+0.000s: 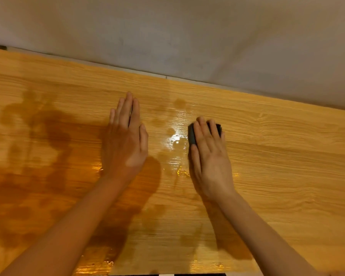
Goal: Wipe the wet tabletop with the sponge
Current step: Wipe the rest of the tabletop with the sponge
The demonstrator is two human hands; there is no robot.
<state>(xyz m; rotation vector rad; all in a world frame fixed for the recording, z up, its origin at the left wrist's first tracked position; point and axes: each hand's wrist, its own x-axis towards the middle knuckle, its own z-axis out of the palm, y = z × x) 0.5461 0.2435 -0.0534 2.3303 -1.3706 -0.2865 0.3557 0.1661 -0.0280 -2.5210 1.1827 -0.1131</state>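
Pale grey plaster wall (pixel 187 32) fills the top of the view, meeting the far edge of the table along a slanting line.

Light orange wood-grain laminate tabletop (pixel 287 156) spans the whole width below it. Grain runs side to side. Glossy wet film (pixel 176 140) lies in the middle, catching a bright glare between the two hands; more shine along the near edge. Dark blotchy shadows (pixel 38 156) cover the left half (hard to say how much of that darkening is water and how much shadow).

Left hand (pixel 126 140) lies flat on the tabletop, palm down, fingers straight and held close together, pointing toward the wall. It holds nothing. Bare forearm runs back to the lower left corner.

Right hand (pixel 209 154) rests palm down over the sponge, fingers fairly straight and slightly spread, pressing it onto the surface; thumb lies along its left side. Bare forearm runs to the lower right.

Small dark grey block sponge (pixel 192 134) sits on the tabletop under the right hand's fingers, just right of the glare patch, its left end and far right corner showing past the fingers.
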